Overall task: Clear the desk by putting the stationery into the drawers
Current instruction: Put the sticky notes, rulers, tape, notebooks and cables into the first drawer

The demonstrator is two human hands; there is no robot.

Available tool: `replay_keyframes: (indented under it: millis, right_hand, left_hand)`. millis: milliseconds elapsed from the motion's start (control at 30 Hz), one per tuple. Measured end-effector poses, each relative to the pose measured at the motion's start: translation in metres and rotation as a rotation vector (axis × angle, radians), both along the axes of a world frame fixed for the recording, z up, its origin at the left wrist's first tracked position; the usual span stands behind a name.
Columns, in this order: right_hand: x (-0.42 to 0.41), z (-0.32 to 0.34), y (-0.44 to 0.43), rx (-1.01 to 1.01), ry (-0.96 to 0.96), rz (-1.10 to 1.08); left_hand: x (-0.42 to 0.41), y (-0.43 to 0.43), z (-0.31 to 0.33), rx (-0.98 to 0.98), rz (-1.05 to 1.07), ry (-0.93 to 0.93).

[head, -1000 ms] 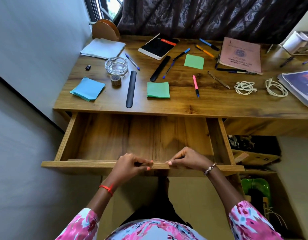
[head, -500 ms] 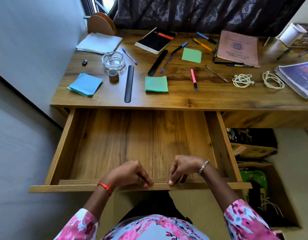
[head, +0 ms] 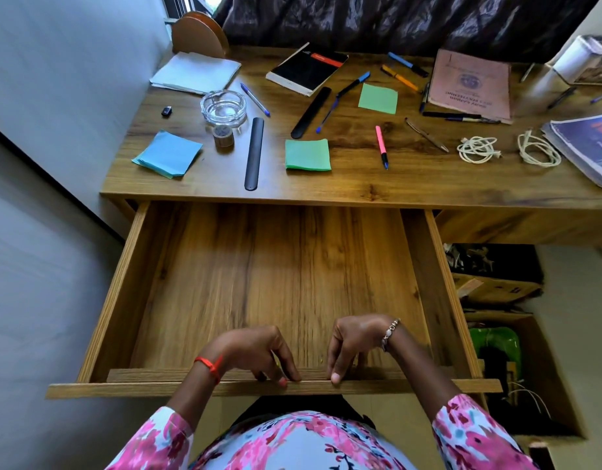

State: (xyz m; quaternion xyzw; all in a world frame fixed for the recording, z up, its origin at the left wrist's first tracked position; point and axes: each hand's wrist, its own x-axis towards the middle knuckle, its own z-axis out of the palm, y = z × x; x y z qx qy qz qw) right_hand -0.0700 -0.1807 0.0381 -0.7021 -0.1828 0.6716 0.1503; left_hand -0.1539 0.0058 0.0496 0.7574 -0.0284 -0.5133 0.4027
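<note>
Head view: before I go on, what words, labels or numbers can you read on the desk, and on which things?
Nothing is legible enough to quote.
Pink paper booklet: printed lines and a round emblem, upside down to the camera, too blurred to read.
Black notebook with red band: mark on the band, too small.
Blue printed magazine stack: red lettering, blurred.

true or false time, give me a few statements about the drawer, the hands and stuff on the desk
1. The drawer is open. True.
2. Something lies in the drawer. False: what shows of its floor is bare.
3. The left hand and right hand both touch the drawer's front edge. True.
4. The pink pen and blue pad lie on the desk. True.
5. The pink pen lies left of the blue pad. False: right of it.
</note>
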Motion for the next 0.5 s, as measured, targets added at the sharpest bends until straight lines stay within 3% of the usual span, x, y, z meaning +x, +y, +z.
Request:
replay_keyframes:
  millis: [500]
  right_hand:
    - [-0.025, -0.002, -0.01, 0.003, 0.002, -0.008]
  left_hand:
    - [-0.023, -0.007, -0.005, -0.029, 0.022, 0.077]
